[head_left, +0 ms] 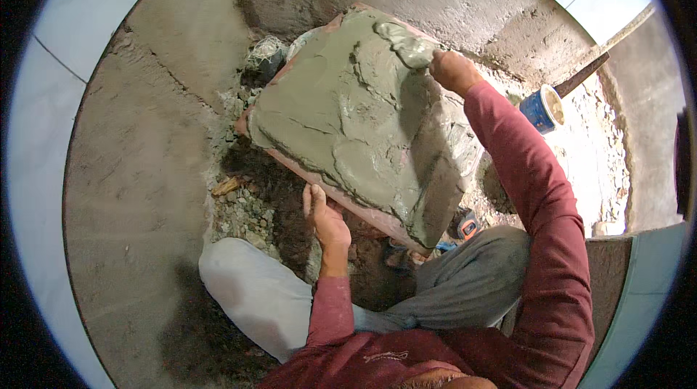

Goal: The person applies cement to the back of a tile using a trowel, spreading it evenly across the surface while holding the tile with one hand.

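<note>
A large square tile (369, 216) with reddish edges is propped in front of me, its upper face thickly coated with wet grey-green mortar (308, 102). My left hand (328, 228) grips the tile's near edge, its fingers partly hidden below. At the far right edge, my right hand (454, 72) is closed round the handle of a trowel, mostly hidden in the fist. The trowel's blade (412, 48), smeared with mortar, lies against the coated face. Ridges and folds mark the mortar near the blade, and it is smoother toward the left.
A blue-and-white tub (541, 109) stands to the right beside a dark wooden strip (583, 75). An orange-and-black tape measure (465, 224) lies near my right knee. Rubble (247, 218) covers the ground around the tile. Rough cement walls (145, 164) curve round the left and far sides.
</note>
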Motion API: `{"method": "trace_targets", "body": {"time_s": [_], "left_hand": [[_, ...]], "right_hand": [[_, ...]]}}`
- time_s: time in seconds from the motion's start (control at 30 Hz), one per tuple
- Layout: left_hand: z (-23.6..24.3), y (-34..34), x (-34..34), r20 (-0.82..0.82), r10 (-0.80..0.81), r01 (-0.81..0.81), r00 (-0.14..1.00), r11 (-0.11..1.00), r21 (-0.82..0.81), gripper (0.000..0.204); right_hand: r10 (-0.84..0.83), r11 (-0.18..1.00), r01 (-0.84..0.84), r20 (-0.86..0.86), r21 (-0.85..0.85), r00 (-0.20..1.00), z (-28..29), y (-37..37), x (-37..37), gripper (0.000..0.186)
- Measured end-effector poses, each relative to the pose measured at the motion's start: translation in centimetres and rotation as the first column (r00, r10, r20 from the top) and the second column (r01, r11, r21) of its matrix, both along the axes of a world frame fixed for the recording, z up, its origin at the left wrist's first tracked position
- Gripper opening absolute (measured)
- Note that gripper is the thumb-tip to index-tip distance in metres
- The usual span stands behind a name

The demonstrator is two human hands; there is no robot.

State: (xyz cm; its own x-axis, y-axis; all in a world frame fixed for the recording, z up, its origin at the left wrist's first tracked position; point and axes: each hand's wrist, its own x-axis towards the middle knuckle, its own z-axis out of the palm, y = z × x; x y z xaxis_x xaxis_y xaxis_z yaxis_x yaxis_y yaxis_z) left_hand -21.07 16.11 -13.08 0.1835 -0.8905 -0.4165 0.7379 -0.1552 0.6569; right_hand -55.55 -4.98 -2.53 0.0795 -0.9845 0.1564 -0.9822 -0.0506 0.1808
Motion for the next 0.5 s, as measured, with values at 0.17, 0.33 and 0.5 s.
{"method": "trace_targets", "body": {"time_s": [0.17, 0.33, 0.5], "left_hand": [[-0.5, 0.3, 1.1, -0.019, 0.031, -0.03, 0.999, 1.0, 0.007, 0.041], [-1.1, 0.2, 0.8, -0.01, 0.068, -0.069, 0.998, 0.994, -0.084, 0.04], [-1.3, 0.1, 0.6, 0.017, 0.079, -0.078, 0.997, 0.996, -0.037, 0.04]], "right_hand": [[-0.285, 0.774, -0.149, 0.548, 0.615, 0.786, 7.5, 2.0, 1.4, 0.032], [-0.525, 0.786, -0.004, 0.671, 0.618, 0.523, 7.9, -0.9, 1.7, 0.038], [-0.594, 0.778, -0.084, 0.773, 0.622, 0.222, 5.1, -5.1, 3.8, 0.032]]}}
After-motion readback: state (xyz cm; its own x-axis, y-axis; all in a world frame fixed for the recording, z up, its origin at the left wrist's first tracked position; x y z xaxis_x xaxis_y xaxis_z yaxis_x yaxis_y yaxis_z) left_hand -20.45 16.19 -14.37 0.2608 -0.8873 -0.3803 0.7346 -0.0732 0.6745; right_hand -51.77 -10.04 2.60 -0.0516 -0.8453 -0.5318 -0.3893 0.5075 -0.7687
